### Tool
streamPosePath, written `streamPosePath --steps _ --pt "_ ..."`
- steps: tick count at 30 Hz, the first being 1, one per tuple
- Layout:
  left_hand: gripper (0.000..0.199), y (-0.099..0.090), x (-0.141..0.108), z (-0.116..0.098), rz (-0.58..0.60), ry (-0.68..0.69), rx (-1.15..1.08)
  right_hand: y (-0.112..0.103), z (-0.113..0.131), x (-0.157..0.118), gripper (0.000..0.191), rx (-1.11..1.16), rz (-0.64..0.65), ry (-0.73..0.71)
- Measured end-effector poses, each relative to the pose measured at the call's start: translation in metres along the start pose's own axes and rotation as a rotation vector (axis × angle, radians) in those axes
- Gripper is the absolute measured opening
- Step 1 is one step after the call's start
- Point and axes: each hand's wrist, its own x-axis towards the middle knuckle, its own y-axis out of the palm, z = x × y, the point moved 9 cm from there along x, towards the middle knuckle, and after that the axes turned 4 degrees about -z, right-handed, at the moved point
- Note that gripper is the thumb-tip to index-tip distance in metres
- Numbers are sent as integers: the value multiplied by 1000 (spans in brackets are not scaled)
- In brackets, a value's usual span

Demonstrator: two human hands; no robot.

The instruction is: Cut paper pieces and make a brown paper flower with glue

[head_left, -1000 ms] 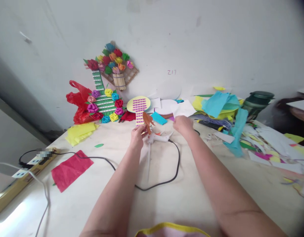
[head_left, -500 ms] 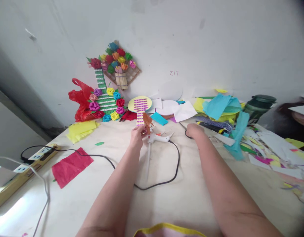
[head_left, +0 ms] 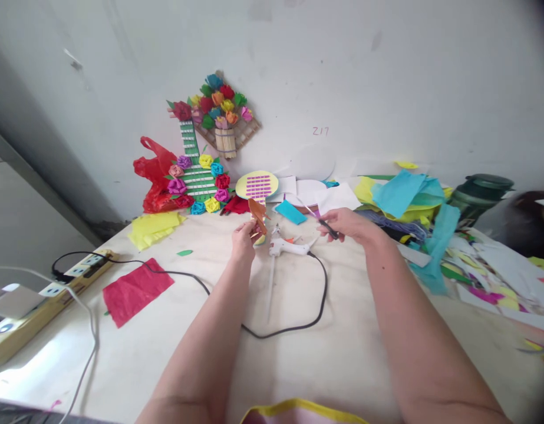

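While the left hand (head_left: 244, 240) pinches a brown paper piece (head_left: 256, 215) upright above the desk (head_left: 298, 365), grip clamped on it, the right hand (head_left: 349, 225) is clamped on small scissors (head_left: 325, 224), blades pointing up-left. Between both hands, the white glue gun (head_left: 292, 248) lies flat, black cord (head_left: 318, 300) looping away.

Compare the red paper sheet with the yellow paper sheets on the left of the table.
The red paper sheet lies single and flat, nearer the person; the yellow paper sheets are stacked and creased, farther back near the wall. The red one lies against the black cord; the yellow ones lie apart from it. Both rest on the table, untouched.
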Motion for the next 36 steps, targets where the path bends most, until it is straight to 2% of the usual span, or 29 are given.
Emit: streamPosePath --steps 4,7,11,24,36 --pt "21 -2 1 -2 -8 4 -33 38 25 -4 37 135 200 -144" --pt "22 -3 2 -1 -23 -3 -60 60 33 -6 39 134 308 -176" --pt "23 -4 4 1 -21 -7 -83 78 32 -7 44 86 381 -171" --pt "23 1 0 4 15 -33 -98 94 26 4 47 -17 274 -160" --pt "14 6 -2 6 55 -38 -118 96 31 10 32 -138 115 -271"
